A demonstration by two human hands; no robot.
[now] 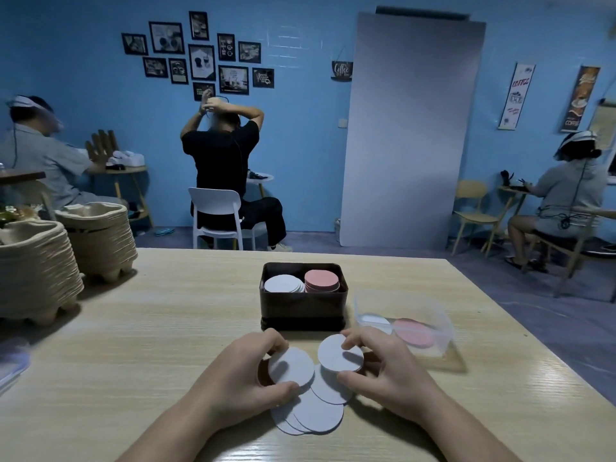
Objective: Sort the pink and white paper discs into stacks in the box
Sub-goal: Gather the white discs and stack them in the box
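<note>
A fan of white discs [320, 415] lies nearest, overlapping one another flat on the pale wood bench [150, 328] between the two forearms. Just above it the left hand [246, 371] grips one white disc [292, 366], thumb curled onto the near edge and fingers hooked over the far edge. The right hand [383, 368] pinches a second white disc [340, 353] the same way, thumb at the near rim and fingertips on the far rim. The two held discs sit side by side, close together, and their lower edges overlap the fan (whether they touch it cannot be told).

Just beyond the hands stands the dark box [303, 310], open at the top. Inside it are two stacks side by side: a white stack [283, 283] on the left, slightly splayed, and a pink stack [322, 280] on the right, which rises a little higher. To the right of the box sits a clear tub [430, 315] holding pink discs [413, 332] and a lone white disc [374, 320].

At the bench's far left corner stand two tall piles of pulp egg trays [36, 261]. Beyond the bench three other people sit at small tables along a blue wall hung with framed pictures [200, 58], and a grey panel [410, 128] leans against it.
</note>
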